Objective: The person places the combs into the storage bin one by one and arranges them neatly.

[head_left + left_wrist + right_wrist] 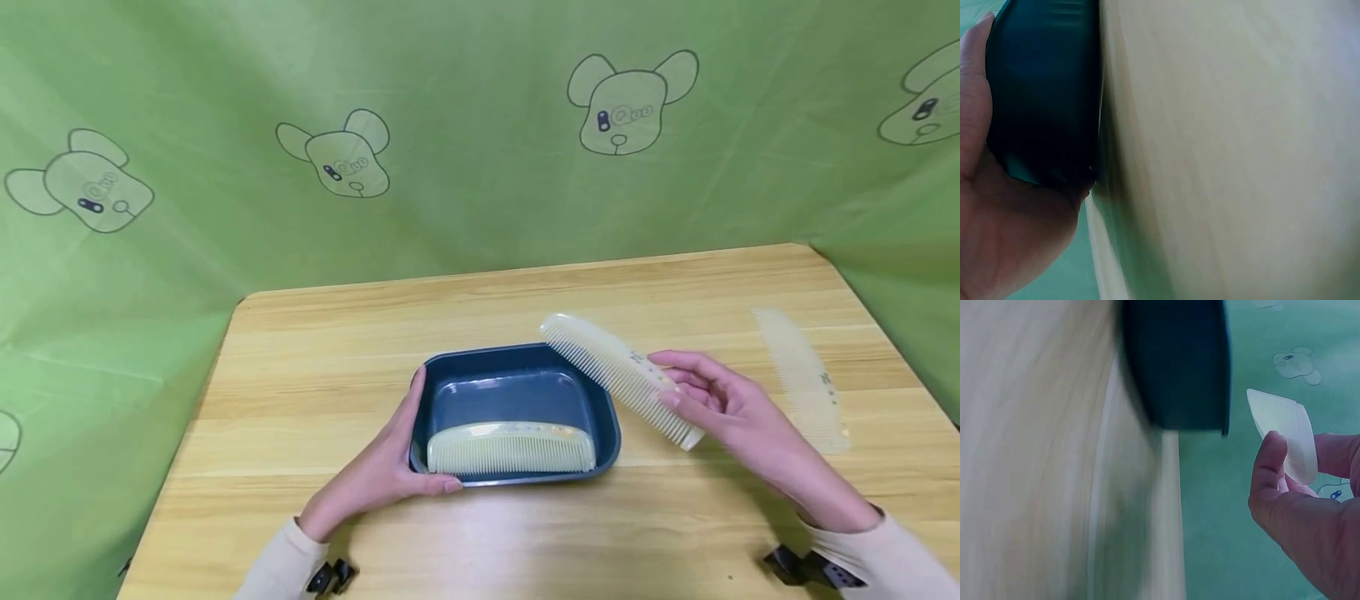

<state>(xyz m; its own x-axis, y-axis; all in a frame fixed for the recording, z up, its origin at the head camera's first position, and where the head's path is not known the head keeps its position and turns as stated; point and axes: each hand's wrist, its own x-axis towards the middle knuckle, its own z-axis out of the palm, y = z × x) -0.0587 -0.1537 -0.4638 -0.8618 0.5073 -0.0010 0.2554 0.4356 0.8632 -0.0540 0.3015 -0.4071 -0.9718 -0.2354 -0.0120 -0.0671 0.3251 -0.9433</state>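
Note:
My right hand (727,408) pinches a pale, translucent comb (615,371) between thumb and fingers, near its right end. The comb is held slantwise, its far end over the right back rim of a dark blue tray (427,417). In the right wrist view the same comb (1297,440) is seen end-on in the fingers. My left hand (393,458) grips the tray's left front corner, with the thumb along the front rim and the fingers at the left side. A second pale comb (513,446) lies inside the tray along its front wall, teeth toward me.
A third pale comb (802,379) lies on the wooden table (300,400), right of my right hand. Green cloth (480,167) printed with bear heads hangs behind and at both sides of the table.

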